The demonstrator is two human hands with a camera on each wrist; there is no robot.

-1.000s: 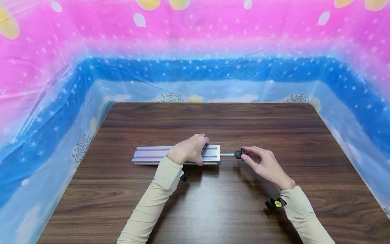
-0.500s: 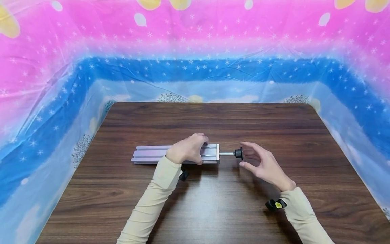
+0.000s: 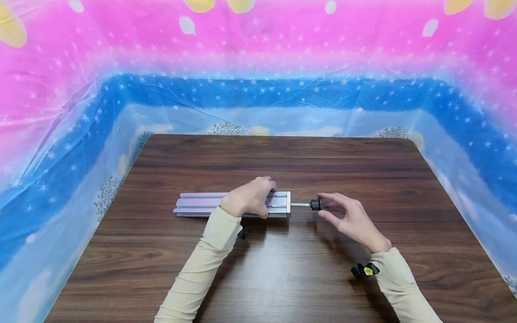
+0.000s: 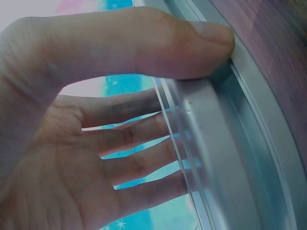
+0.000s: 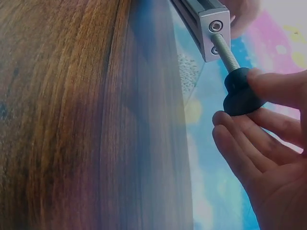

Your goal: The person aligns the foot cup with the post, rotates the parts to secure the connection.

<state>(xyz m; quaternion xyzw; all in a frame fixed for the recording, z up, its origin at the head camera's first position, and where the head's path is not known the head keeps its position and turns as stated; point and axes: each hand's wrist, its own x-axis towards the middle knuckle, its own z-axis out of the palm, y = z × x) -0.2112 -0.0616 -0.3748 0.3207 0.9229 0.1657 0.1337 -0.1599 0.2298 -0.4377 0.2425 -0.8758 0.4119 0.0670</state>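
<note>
My left hand (image 3: 251,197) grips a silver aluminium profile (image 3: 202,202), its thumb on one grooved face and the fingers on the opposite side. The profile lies lengthwise across the table, with long slots and a flat end plate (image 5: 216,36) carrying screw heads. From this plate a threaded rod (image 5: 227,53) sticks out to the right and ends in a black levelling foot (image 5: 242,93) with a round, flared base. My right hand (image 3: 353,220) pinches the foot's base, with the thumb on one side and fingertips on the other.
The brown wood-grain table (image 3: 274,161) reaches out on all sides of the profile. A pink and blue printed cloth (image 3: 262,89) surrounds its back and sides. Each wrist wears a black camera strap (image 3: 365,270).
My right fingers held the foot, opened away from it half a second ago, and have closed in on it again. The left hand and the profile have stayed nearly still.
</note>
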